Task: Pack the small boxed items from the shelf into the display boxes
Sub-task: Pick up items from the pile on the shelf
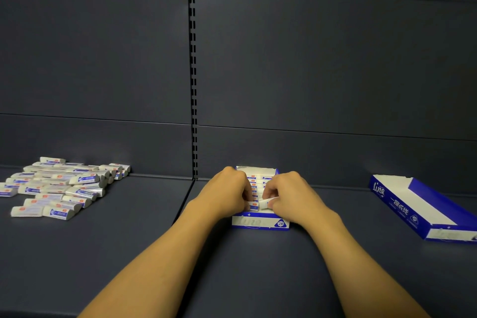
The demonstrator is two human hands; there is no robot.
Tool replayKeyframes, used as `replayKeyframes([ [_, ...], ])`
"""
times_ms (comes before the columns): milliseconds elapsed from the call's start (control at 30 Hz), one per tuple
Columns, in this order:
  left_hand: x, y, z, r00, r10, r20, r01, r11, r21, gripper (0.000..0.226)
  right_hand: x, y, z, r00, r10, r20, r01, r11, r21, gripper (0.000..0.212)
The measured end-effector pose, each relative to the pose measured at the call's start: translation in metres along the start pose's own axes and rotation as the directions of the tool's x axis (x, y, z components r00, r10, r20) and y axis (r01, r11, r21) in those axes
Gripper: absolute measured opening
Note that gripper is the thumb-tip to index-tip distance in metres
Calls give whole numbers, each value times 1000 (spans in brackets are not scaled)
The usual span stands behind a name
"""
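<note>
Right hand (289, 195): pinches a small boxed item (267, 203) over the centre display box (260, 223).
Left hand (227, 192): curled on packed row.
Left of frame: loose pile (62, 186).

Shelf (129, 253) under my arms: dark matt painted metal, smooth. Back panel (309, 59) same matt finish. Display box (259, 223): printed cardboard, slight sheen, white matt inside. Second display box (402, 204) same card. Loose small boxed items (59, 188): glossy white wrapping.

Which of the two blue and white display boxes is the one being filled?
The blue and white cardboard display box between both hands, already holding rows of items; the other box, far right, sits empty.
</note>
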State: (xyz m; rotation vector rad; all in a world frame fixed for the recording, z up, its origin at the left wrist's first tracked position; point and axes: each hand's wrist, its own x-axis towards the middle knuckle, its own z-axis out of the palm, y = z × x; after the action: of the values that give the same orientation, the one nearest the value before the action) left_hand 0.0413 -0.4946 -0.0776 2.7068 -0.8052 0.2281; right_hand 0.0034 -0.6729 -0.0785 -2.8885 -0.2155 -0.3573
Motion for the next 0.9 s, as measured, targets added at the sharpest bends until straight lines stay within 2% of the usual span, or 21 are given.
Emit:
replayKeyframes([
  [333, 3, -4, 0, 999, 48, 25, -47, 999, -6, 26, 2, -5, -1, 1000, 0, 22, 2, 998, -70, 9],
  [533, 8, -3, 3, 999, 35, 27, -35, 999, 24, 24, 4, -5, -1, 998, 12, 60, -8, 998, -64, 17],
  [733, 8, 0, 4, 999, 16, 41, -16, 1000, 15, 23, 5, -7, -2, 998, 23, 61, -19, 997, -70, 18],
  [900, 9, 7, -2, 998, 19, 61, -23, 997, 80, 25, 5, -12, -8, 996, -10, 90, 20, 994, -106, 23],
])
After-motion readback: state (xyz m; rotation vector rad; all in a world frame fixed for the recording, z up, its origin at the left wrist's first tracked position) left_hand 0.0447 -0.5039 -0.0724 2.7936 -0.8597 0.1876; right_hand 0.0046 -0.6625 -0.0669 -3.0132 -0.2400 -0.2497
